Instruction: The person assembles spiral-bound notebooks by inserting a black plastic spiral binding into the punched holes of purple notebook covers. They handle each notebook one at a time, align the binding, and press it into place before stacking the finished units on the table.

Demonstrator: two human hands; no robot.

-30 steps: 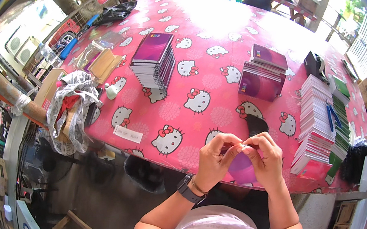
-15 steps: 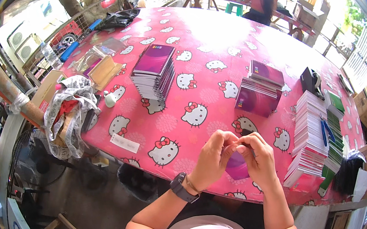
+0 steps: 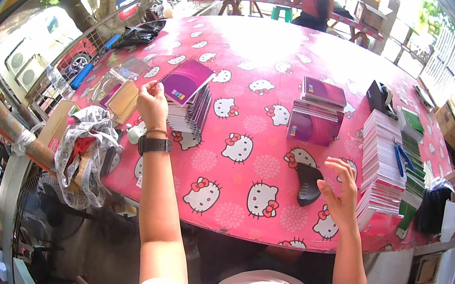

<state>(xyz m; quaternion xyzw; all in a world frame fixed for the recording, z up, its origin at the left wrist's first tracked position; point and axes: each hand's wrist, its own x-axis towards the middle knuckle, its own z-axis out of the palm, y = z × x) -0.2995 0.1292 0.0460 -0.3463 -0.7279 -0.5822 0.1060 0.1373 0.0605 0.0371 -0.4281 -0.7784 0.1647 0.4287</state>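
My left hand [image 3: 151, 105] is stretched far forward, its fingers pinched at the left edge of a purple spiral notebook [image 3: 190, 82]. That notebook lies askew on top of a tall stack of purple spiral notebooks [image 3: 189, 115], whose white pages and dark coils face me. My right hand [image 3: 339, 187] is raised near the table's front edge, its fingers curved and apart, with nothing in it. Just left of it lies a black curved object [image 3: 308, 186] that I cannot identify. Beyond that sit more purple notebooks [image 3: 316, 119] in a shorter pile.
The table has a pink cloth [image 3: 265, 163] with cat faces. On the right stand long rows of booklets [image 3: 381, 162], with blue-handled pliers [image 3: 401, 158] on them. At the left are a bundled patterned cloth [image 3: 86, 152] and a water bottle [image 3: 58, 81]. A person [image 3: 313, 1] sits farther back.
My left hand has gone from in front of me to the far left stack, with a purple notebook now on top. The right hand has parted from it and opened, moving slightly right.
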